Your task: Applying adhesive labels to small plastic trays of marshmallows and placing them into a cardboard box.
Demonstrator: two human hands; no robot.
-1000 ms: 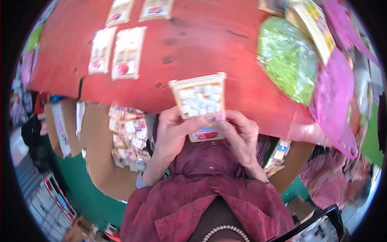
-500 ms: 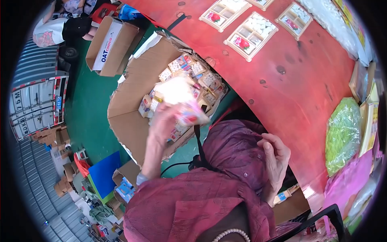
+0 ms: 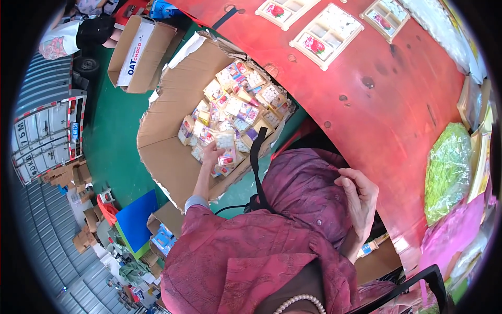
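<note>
My left hand (image 3: pixel 211 156) reaches down into a large cardboard box (image 3: pixel 164 120) at my left. Its fingers are stretched out beside a small tray pack (image 3: pixel 226 142) with white pieces and a strawberry picture, seemingly no longer gripping it. Many similar packs (image 3: pixel 247 111) lie jumbled in the box. Over my lap, close to the red table's edge, my right hand (image 3: pixel 360 198) hangs loosely curled with nothing in it. On the red table (image 3: pixel 361 120) are several pale compartment trays; the nearest tray (image 3: pixel 327 36) holds white pieces and a strawberry card.
A bag of green shreds (image 3: pixel 447 172) and pink plastic (image 3: pixel 452 240) lie along the table's right side. A black strap (image 3: pixel 256 162) hangs at the box's near edge. Another open carton (image 3: pixel 141 55) stands on the green floor; a person (image 3: pixel 78 39) and a truck (image 3: pixel 49 136) are farther left.
My left hand has lowered from above the box into it, and the pack it held now lies among the others. My right hand has barely moved.
</note>
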